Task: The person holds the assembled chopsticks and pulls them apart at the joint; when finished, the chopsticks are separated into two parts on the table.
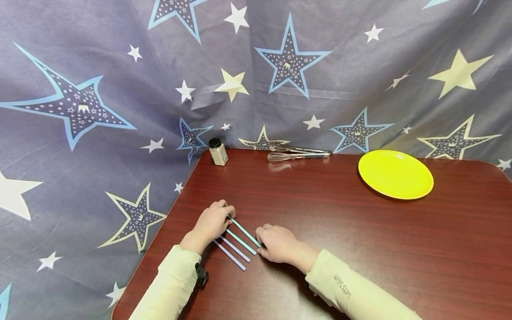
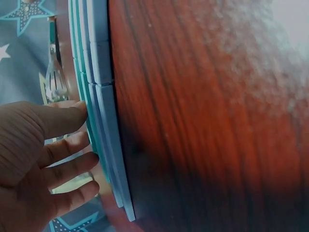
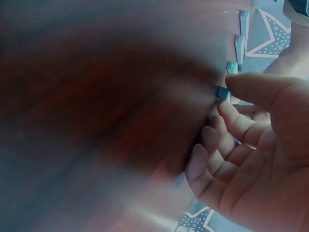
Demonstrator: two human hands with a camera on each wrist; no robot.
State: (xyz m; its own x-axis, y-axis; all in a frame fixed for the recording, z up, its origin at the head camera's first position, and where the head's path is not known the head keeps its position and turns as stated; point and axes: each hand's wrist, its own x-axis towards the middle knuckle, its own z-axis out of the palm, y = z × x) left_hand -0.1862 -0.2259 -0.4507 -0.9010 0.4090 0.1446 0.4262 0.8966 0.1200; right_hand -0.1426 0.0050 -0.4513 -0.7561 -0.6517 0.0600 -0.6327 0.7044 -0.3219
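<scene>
Several thin straight sticks lie slanting side by side on the table, two teal and two lavender. My left hand (image 1: 212, 222) is at their upper-left ends, its thumb and fingertips against the farthest teal stick (image 1: 246, 232); part of that end is hidden. In the left wrist view, the nearest lavender stick (image 2: 113, 145) lies along the row's outer side. My right hand (image 1: 280, 243) pinches the lower-right end of the farthest teal stick between thumb and index finger. Its other fingers are loosely bent in the right wrist view. Close beside lie the second teal stick (image 1: 242, 242) and a lavender stick (image 1: 236, 249).
A small black-capped jar (image 1: 218, 152) stands at the table's back-left corner. Metal tongs (image 1: 298, 154) lie along the back edge, and a yellow plate (image 1: 396, 174) rests at the back right. The star-patterned cloth (image 1: 256, 89) hangs behind the table (image 1: 360, 235).
</scene>
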